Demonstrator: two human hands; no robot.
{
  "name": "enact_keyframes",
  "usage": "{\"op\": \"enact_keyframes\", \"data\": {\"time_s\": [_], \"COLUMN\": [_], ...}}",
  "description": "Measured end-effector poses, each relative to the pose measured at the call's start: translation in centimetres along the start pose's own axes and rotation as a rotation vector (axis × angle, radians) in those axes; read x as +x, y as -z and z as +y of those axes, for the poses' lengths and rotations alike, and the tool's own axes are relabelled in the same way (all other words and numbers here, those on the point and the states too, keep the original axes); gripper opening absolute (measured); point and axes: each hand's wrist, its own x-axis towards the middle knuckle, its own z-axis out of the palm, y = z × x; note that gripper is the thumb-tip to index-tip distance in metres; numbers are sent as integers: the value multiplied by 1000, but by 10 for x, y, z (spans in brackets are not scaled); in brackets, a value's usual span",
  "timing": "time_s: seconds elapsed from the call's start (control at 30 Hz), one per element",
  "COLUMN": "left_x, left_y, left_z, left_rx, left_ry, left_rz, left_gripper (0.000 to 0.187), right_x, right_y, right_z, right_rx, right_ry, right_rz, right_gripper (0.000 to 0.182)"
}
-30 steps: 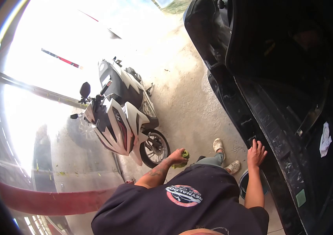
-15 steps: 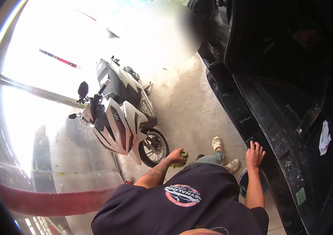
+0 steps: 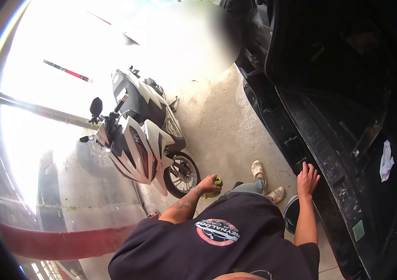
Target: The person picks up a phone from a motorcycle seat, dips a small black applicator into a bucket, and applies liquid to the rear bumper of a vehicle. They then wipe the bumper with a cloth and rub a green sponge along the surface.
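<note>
A crumpled yellow-green cloth [image 3: 216, 187] is bunched in my left hand [image 3: 208, 185], which hangs beside the front wheel of a white and black scooter [image 3: 142, 135]. On the other side, my right hand [image 3: 308, 180] reaches down to the black door sill [image 3: 280, 122] of a car. Its fingers press a small dark pad [image 3: 301, 166] against the sill; the pad is partly hidden by the fingertips. Below my right forearm stands a dark bucket [image 3: 293, 215], half covered by the arm.
The car's dark open interior [image 3: 334, 79] fills the right side, with a white crumpled cloth or paper [image 3: 386, 161] and a pale green patch [image 3: 358, 232] in it. My light clogs [image 3: 257, 168] stand on the concrete floor [image 3: 217, 116]. A red band [image 3: 63, 240] crosses the lower left.
My right hand has shifted slightly forward and to the right along the sill with the dark pad. The left hand keeps its hold on the cloth, nearly still.
</note>
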Motion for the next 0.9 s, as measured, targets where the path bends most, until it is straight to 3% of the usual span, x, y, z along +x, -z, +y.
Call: {"op": "enact_keyframes", "data": {"time_s": [0.13, 0.27, 0.43, 0.67, 0.9], "left_x": [-8, -6, -7, 1, 2], "left_y": [7, 5, 4, 7, 11], "left_z": [12, 7, 6, 5, 10], "left_rx": [-30, -8, 24, -14, 16], "left_ry": [33, 32, 9, 39, 22], "left_rz": [-29, -20, -28, -72, -61], "left_gripper": [53, 53, 54, 63, 62], "right_x": [4, -21, 3, -22, -18], "right_y": [-6, 0, -3, 4, 1], "right_z": [0, -5, 6, 2, 1], "right_rx": [-29, 31, -20, 27, 10], "right_ry": [-58, -23, -93, -8, -109], "right_rz": [19, -94, 10, -62, 18], "right_gripper": [47, 45, 47, 44, 46]}}
